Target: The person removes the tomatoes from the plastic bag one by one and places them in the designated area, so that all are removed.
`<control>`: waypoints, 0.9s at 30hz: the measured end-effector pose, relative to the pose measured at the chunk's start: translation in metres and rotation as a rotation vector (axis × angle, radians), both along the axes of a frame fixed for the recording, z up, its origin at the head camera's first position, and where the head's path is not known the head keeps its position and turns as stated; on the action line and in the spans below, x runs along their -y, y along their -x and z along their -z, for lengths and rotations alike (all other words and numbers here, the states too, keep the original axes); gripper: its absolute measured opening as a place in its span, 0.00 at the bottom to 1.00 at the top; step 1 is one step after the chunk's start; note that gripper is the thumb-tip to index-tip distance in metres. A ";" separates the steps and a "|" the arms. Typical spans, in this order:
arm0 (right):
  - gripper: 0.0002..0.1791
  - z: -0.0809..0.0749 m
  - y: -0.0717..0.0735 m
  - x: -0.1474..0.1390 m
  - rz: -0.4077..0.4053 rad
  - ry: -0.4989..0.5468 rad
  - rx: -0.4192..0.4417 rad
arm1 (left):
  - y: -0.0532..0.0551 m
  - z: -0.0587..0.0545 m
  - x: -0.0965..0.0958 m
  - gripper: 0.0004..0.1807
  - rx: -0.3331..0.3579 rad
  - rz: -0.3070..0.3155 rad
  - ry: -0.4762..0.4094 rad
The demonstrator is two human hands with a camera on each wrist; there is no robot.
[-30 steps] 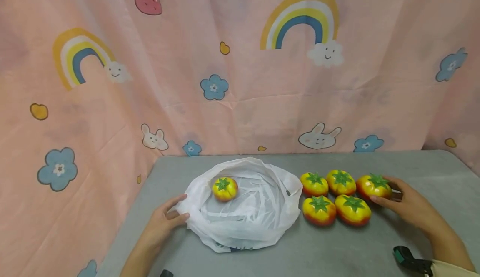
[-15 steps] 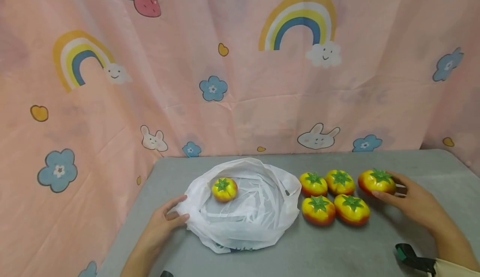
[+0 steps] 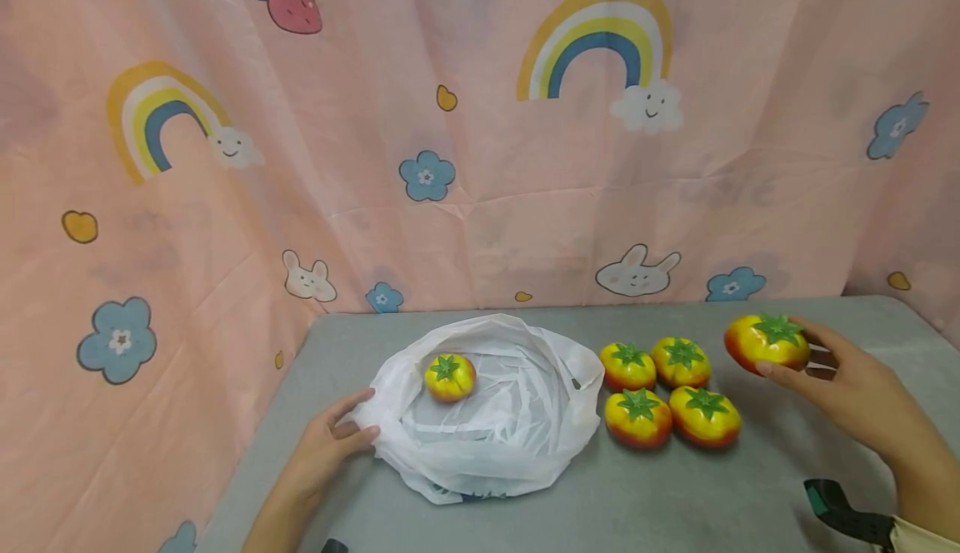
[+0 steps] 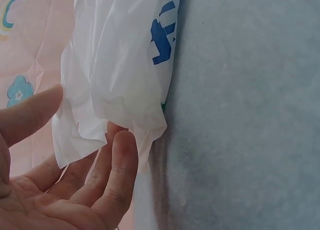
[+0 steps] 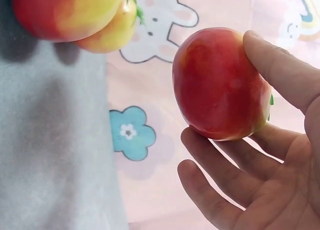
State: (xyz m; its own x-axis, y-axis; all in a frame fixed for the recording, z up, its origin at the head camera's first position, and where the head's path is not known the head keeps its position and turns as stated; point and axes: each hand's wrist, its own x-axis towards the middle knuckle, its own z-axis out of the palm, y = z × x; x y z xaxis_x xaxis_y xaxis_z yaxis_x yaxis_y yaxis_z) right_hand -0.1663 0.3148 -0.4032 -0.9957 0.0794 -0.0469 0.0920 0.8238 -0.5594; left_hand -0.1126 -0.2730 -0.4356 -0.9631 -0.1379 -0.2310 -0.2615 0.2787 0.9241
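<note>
My right hand (image 3: 862,386) holds a glossy yellow-and-red toy tomato (image 3: 767,343) with a green star-shaped top, raised off the table. In the right wrist view, thumb and fingertips grip the red tomato (image 5: 220,85) from opposite sides. A white plastic bag (image 3: 510,461) lies with its mouth spread wide, and one tomato (image 3: 450,378) sits inside, toward the left. My left hand (image 3: 322,445) holds the bag's left side; the left wrist view shows its fingers (image 4: 125,155) curled at the thin plastic (image 4: 120,75), thumb apart from them on the other edge.
Several more tomatoes (image 3: 637,418) stand in two short rows just right of the bag, on a grey table (image 3: 622,503). A pink patterned curtain (image 3: 480,245) hangs behind the table's back edge. Black wrist straps (image 3: 847,511) show at the bottom.
My right hand has lifted its tomato off the table, up and to the right, away from the other tomatoes. The left hand and the bag have stayed put.
</note>
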 end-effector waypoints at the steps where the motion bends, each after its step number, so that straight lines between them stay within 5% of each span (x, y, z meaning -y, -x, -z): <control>1: 0.56 -0.001 -0.001 0.001 0.000 0.001 0.000 | 0.000 0.000 0.000 0.34 0.000 -0.003 0.000; 16: 0.57 -0.013 0.005 0.024 -0.087 0.048 0.080 | 0.003 -0.002 0.002 0.34 -0.020 0.016 -0.017; 27: 0.56 -0.015 0.004 0.069 -0.175 0.064 0.075 | 0.001 0.001 0.004 0.34 -0.008 -0.002 -0.016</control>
